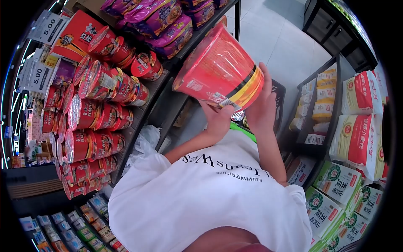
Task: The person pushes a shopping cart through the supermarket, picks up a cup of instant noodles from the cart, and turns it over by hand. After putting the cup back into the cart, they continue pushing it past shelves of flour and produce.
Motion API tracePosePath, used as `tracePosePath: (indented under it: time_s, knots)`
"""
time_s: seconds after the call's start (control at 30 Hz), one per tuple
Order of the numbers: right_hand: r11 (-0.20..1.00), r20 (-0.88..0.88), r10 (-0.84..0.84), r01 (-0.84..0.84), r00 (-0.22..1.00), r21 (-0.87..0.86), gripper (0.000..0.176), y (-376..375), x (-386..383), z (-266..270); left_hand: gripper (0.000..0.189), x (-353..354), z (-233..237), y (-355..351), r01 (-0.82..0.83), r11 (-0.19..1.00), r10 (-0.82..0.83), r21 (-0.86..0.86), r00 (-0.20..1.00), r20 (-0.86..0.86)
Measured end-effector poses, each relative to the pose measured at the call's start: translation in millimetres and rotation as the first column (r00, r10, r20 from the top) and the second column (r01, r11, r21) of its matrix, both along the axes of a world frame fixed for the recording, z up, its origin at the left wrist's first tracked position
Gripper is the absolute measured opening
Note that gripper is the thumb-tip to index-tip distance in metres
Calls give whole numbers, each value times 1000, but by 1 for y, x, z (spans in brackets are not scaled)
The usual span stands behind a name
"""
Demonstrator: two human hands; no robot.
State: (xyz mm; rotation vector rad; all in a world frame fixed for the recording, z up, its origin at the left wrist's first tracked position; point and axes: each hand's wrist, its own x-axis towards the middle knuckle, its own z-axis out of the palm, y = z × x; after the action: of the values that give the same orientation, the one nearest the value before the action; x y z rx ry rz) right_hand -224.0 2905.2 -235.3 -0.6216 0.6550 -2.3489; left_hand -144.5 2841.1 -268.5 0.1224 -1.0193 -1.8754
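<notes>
A large red instant noodle bucket [218, 69], wrapped in clear film, is held tilted in front of the chest. My left hand [217, 117] has its fingers against the lower part of the bucket, near the barcode. On the other side, my right hand [261, 98] grips the bucket's yellow and black banded end. Below the hands is a dark basket [278, 98], partly hidden by my arm, with some shiny round tops showing. Several red noodle cups [98, 113] stand stacked on the shelf at the left.
Purple noodle packs [168, 35] lie on the upper left shelf, near price tags [35, 75]. A shelf edge [145, 122] runs close to my left arm. At the right are a rack of yellow packs [325, 96], flour bags [357, 130] and green-white boxes [336, 180].
</notes>
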Motion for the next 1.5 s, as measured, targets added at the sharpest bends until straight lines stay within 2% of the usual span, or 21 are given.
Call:
tracePosePath:
  time_s: [0.03,0.13,0.17,0.3,0.7,1.5]
  knots:
    - [999,7,29,-29,1000,15,90,-1,7,6,87,0,1,2,6,1000,-6,-5,1000,-15]
    - [994,-174,-25,43,984,102,108,-5,13,2,83,0,1,8,40,999,-41,-28,998,-44]
    - [993,-104,-2,15,995,120,118,-4,14,5,81,0,-1,8,56,998,-58,-42,997,-48]
    - [996,-171,18,-3,985,90,112,-1,13,2,75,1,0,15,51,998,-51,34,999,11]
    - [994,-157,42,-25,987,108,114,3,10,-7,68,-2,0,27,-9,1000,9,4,999,41]
    - [997,-200,-24,39,980,72,104,21,-6,-6,58,-16,1,35,115,990,-109,-80,991,76]
